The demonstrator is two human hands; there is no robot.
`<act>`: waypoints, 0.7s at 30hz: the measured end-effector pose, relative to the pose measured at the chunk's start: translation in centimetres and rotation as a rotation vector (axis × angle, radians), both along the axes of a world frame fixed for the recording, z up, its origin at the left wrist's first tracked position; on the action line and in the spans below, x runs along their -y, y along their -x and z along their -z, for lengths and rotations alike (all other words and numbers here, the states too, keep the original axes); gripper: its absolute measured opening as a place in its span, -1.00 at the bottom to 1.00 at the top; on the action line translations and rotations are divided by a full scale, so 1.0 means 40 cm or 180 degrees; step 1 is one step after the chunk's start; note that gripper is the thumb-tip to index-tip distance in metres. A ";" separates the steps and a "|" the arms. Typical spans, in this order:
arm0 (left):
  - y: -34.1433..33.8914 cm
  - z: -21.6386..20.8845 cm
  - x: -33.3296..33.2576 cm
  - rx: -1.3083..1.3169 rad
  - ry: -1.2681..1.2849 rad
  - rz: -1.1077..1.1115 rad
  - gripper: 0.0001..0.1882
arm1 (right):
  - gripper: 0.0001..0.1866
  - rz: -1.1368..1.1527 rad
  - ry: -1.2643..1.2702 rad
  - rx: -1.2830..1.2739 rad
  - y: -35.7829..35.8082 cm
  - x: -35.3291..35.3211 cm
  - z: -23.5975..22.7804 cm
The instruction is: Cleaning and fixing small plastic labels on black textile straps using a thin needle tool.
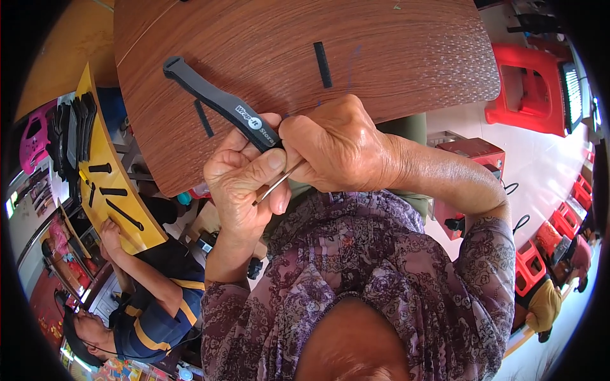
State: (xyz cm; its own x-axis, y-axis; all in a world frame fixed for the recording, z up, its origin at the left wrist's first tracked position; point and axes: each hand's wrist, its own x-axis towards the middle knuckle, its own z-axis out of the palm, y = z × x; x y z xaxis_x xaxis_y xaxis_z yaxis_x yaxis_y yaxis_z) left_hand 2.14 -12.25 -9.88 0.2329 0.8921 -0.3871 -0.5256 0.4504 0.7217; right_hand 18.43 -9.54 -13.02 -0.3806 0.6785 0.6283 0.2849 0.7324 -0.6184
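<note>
A grey strap [213, 98] with black edges and a slotted rounded end slants over the table, its lower end running in between my two hands. My left hand [238, 181] pinches that lower end between thumb and fingers. Close against it, my right hand [346, 146] is closed in a fist. A thin metal rod [277, 184] sticks out from under the right fist, its tip beside my left palm; its other end is hidden. Two short black strips lie on the table: one strip [323, 65] ahead of my right hand, another strip [203, 119] beside the grey strap.
The brown wooden table [406, 38] ends just in front of me. A red plastic stool [527, 86] stands to the right, a red box [473, 152] below it. On the left, a person's hand [111, 238] works at a yellow table [136, 222] bearing several black straps [79, 130].
</note>
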 end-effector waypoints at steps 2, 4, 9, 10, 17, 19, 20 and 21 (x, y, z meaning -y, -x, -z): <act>0.005 -0.005 -0.001 0.0050 0.0076 0.0026 -0.64 | -0.77 0.0036 0.0263 -0.0068 0.006 0.001 -0.006; 0.003 -0.005 0.000 0.0124 0.0033 -0.0015 -0.64 | -0.78 0.0086 0.0417 -0.0093 0.011 0.004 -0.015; 0.001 -0.010 0.008 0.0239 0.0124 -0.0091 -0.62 | -0.91 0.0025 0.1319 0.0010 -0.011 -0.006 -0.035; 0.003 -0.006 0.004 0.0176 0.0082 0.0009 -0.62 | -0.90 -0.0392 0.1976 -0.0227 -0.027 -0.011 -0.047; -0.003 -0.026 -0.011 -0.0007 0.0076 -0.0083 -0.66 | -0.83 -0.0853 0.1616 0.0037 -0.050 -0.026 -0.065; 0.006 -0.018 -0.018 0.0049 0.0009 -0.0093 -0.66 | -0.85 -0.0868 0.1419 0.0118 -0.047 -0.025 -0.076; 0.007 -0.014 -0.021 0.0112 -0.0054 -0.0087 -0.66 | -0.85 -0.0865 0.1228 0.0201 -0.047 -0.024 -0.079; 0.005 -0.013 -0.018 0.0118 -0.0057 -0.0076 -0.66 | -0.85 -0.0853 0.1226 0.0204 -0.045 -0.025 -0.079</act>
